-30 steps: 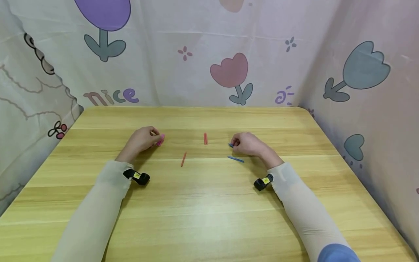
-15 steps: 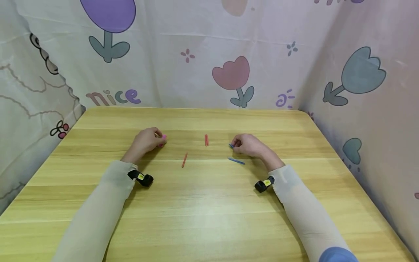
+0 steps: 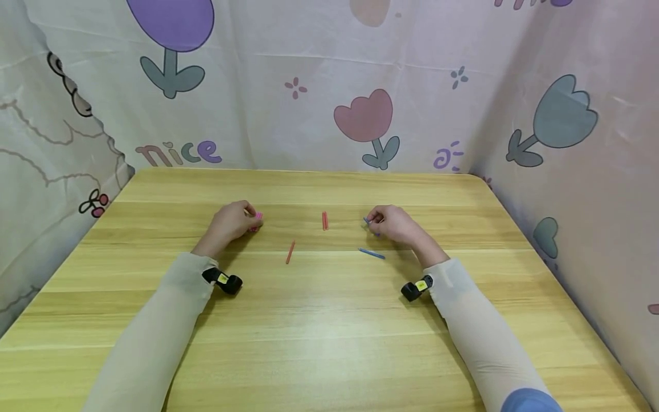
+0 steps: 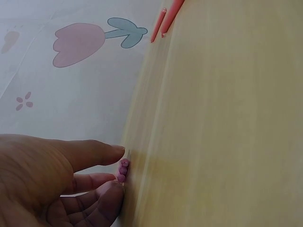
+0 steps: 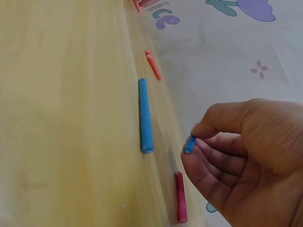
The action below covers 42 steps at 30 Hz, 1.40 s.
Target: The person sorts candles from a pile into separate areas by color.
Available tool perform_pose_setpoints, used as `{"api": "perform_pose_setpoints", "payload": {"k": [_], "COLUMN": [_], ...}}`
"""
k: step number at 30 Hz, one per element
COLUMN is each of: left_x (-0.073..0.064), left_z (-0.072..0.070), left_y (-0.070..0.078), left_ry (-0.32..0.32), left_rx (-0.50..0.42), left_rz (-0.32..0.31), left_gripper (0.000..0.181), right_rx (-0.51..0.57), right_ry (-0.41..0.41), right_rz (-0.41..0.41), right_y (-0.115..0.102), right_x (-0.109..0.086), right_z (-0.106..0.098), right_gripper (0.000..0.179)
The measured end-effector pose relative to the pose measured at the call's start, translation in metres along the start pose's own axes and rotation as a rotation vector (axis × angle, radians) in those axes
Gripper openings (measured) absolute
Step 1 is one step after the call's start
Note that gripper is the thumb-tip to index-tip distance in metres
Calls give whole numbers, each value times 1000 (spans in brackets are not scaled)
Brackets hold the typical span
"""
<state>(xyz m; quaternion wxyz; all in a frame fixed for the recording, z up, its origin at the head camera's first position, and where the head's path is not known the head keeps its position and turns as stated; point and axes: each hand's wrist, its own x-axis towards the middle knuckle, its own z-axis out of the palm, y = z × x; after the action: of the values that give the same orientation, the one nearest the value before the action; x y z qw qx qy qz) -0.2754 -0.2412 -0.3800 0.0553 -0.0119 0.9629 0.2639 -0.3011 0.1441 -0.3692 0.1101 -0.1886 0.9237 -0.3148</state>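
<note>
In the head view, my left hand (image 3: 230,222) rests at the left with a small bundle of pink sticks (image 3: 258,216) at its fingertips. The left wrist view shows the round ends of the pink sticks (image 4: 122,170), stacked between thumb and fingers. My right hand (image 3: 393,222) pinches a short blue stick (image 5: 189,144) between thumb and forefinger, much of it hidden by the fingers. Another blue stick (image 3: 372,253) lies on the table just in front of that hand. Below it in the right wrist view lies a magenta stick (image 5: 182,198).
Two red sticks (image 3: 325,221) lie side by side at the middle of the wooden table (image 3: 319,343). A single red stick (image 3: 290,252) lies nearer, to their left. A patterned curtain (image 3: 268,126) hangs behind the table and along its sides.
My right hand has lifted slightly, and the blue stick in it has turned and risen. My left hand moved a little to the right, then stayed at the pink sticks.
</note>
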Motion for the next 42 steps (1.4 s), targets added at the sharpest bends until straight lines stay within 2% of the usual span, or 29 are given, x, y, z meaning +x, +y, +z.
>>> {"api": "perform_pose_setpoints", "payload": {"k": [6, 19, 25, 34, 42], "left_x": [-1, -2, -3, -2, -3], "left_z": [0, -1, -1, -1, -4], "left_y": [1, 2, 3, 3, 4], "left_ry": [-4, -3, 2, 3, -22], "left_rx": [-12, 10, 15, 28, 16], "left_rz": [-7, 0, 8, 17, 1], "left_gripper": [35, 35, 33, 33, 39], "right_rx": [21, 204, 251, 171, 94], "right_ry": [69, 110, 140, 139, 170], "right_rz": [65, 243, 274, 293, 269], "right_y": [0, -6, -3, -3, -5], "right_x": [4, 15, 19, 20, 20], "right_z": [1, 5, 9, 12, 15], "right_gripper": [19, 20, 20, 20, 20]}}
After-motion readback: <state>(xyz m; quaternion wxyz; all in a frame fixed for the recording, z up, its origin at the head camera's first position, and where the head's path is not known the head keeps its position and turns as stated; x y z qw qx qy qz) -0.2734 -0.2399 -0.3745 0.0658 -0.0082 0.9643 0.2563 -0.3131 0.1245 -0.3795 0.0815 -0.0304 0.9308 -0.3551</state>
